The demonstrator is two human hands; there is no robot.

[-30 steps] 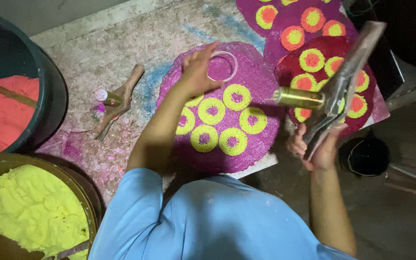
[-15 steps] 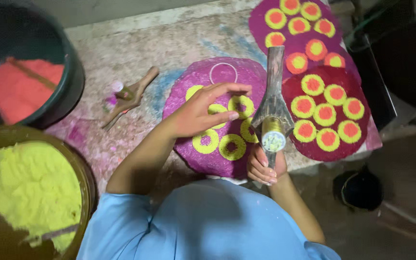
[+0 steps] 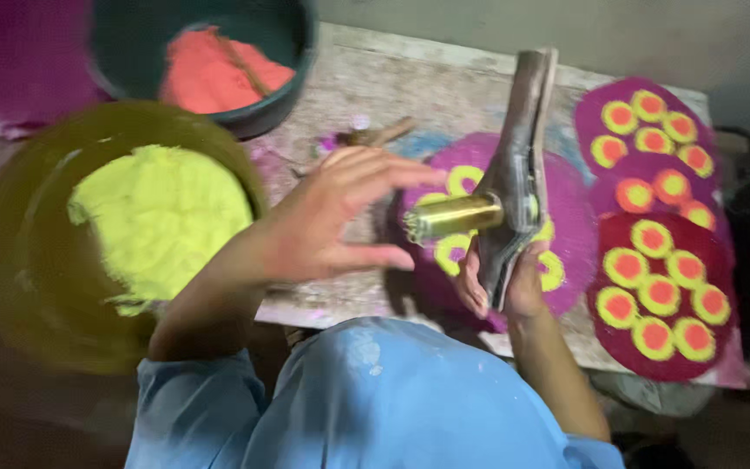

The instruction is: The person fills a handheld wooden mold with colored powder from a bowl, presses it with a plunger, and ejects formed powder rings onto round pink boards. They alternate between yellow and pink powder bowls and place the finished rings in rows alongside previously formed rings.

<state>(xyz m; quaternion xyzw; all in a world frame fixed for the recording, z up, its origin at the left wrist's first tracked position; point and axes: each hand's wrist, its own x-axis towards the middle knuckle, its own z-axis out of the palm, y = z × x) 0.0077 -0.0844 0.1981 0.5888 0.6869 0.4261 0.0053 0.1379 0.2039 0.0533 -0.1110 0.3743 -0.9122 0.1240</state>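
My right hand [image 3: 505, 282] grips the lower end of a long metal press tool [image 3: 518, 165] with a brass cylinder [image 3: 453, 217] sticking out to the left. My left hand [image 3: 332, 217] is open, fingers spread, just left of the brass cylinder and not touching it. Behind the tool lies a round purple disc [image 3: 566, 217] with yellow rings on a stained table [image 3: 349, 95].
A basin of yellow powder [image 3: 158, 217] sits at the left, and a dark tub of orange powder [image 3: 219, 74] stands behind it. Two more discs with yellow-and-orange spots lie at the right, one purple [image 3: 644, 139], one dark red [image 3: 661, 295]. A wooden tool [image 3: 375, 135] lies on the table.
The view has swung left toward the powder basins. My right hand has turned the press tool so its brass cylinder points left, and my left hand has lifted off the purple disc.
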